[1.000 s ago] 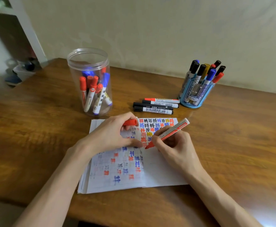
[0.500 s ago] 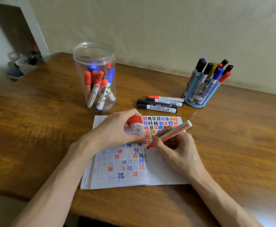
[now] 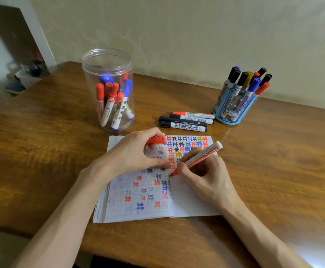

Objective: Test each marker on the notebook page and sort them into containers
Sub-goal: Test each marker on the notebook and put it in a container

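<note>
An open notebook (image 3: 188,202) lies on the wooden table, its pages covered with red, blue, black and yellow test marks. My right hand (image 3: 206,175) grips an uncapped red marker (image 3: 200,157) with its tip touching the page near the centre fold. My left hand (image 3: 130,153) rests on the left page and holds the marker's red cap (image 3: 156,140) between its fingers. A clear plastic jar (image 3: 107,60) at the back left holds several red and blue markers. A blue pen holder (image 3: 235,115) at the back right holds several more.
Several capped markers (image 3: 185,121) lie side by side on the table between the jar and the blue holder, just behind the notebook. A wall runs along the table's far edge. A white shelf post and blurred clutter stand beyond the table's left corner.
The camera view has shifted slightly. Both hands stay on the notebook, and the red marker's tip stays at about the same place on the page.
</note>
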`<state>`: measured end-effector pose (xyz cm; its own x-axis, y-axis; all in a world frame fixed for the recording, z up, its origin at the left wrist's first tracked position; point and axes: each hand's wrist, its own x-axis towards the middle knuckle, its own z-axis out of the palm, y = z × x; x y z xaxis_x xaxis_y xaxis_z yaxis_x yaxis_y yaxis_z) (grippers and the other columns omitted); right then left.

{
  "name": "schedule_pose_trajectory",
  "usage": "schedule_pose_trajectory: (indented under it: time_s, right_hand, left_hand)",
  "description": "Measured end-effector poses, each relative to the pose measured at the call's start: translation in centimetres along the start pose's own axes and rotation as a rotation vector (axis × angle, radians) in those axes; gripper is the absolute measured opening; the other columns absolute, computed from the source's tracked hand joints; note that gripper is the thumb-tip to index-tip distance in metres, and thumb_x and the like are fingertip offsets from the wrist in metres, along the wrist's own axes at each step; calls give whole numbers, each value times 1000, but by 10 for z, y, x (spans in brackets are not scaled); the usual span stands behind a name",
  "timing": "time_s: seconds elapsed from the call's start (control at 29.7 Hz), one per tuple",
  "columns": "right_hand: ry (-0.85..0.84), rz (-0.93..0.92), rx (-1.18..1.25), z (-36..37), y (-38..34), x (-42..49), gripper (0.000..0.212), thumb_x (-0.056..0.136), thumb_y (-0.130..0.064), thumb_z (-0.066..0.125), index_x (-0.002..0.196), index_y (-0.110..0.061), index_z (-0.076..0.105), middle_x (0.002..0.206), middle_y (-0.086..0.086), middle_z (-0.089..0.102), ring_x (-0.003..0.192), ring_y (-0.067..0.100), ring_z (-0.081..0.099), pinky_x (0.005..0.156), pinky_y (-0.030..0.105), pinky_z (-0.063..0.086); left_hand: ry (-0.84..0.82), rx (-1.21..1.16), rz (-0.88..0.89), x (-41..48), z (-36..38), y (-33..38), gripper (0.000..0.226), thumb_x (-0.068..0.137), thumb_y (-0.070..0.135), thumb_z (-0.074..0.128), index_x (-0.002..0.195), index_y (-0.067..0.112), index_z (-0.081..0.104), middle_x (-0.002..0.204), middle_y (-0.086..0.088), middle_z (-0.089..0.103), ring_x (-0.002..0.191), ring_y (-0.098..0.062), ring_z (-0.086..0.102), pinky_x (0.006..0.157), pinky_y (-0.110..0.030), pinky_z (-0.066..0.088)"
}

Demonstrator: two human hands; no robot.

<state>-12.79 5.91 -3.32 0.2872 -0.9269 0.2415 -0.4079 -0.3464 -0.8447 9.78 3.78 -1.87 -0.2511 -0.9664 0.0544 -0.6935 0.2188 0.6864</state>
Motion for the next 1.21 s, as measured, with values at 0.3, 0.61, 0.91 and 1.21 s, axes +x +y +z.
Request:
schedule_pose_trajectory:
  time_s: [0.3, 0.61, 0.91, 1.21]
  right_hand:
    - [58, 11, 13, -2, 8, 3, 18, 94, -14, 73, 78, -19, 73, 75, -2, 75, 65, 18, 71, 62, 46, 58]
    - [-4, 23, -2, -1, 5, 2, 19, 93, -14, 73, 77, -25, 72, 72, -13, 74, 63, 6, 69, 59, 17, 49]
    - [37, 43, 17, -1, 5, 2, 20, 95, -15, 72, 76, -19, 73, 71, -11, 74, 60, 5, 67, 57, 19, 49]
    - [79, 84, 29, -2, 10, 3, 18, 95, -14, 72, 78, -16, 73, 75, -7, 76, 66, 16, 72, 61, 39, 59]
  left_hand:
    - [-13, -16, 8, -1, -1, 3, 61, 64, 64, 82, 113, 42, 52, 113, 24, 60, 100, 10, 58, 67, -5, 47]
    - [-15, -5, 6, -1, -1, 2, 62, 64, 65, 81, 113, 42, 52, 114, 26, 60, 100, 10, 59, 67, -7, 48]
    - [-14, 17, 4, 1, 1, -1, 64, 62, 72, 79, 112, 42, 52, 110, 23, 62, 101, 0, 60, 75, -19, 54]
    - [-29, 9, -1, 0, -1, 3, 61, 63, 70, 79, 111, 44, 52, 104, 27, 58, 96, 4, 59, 69, -14, 47]
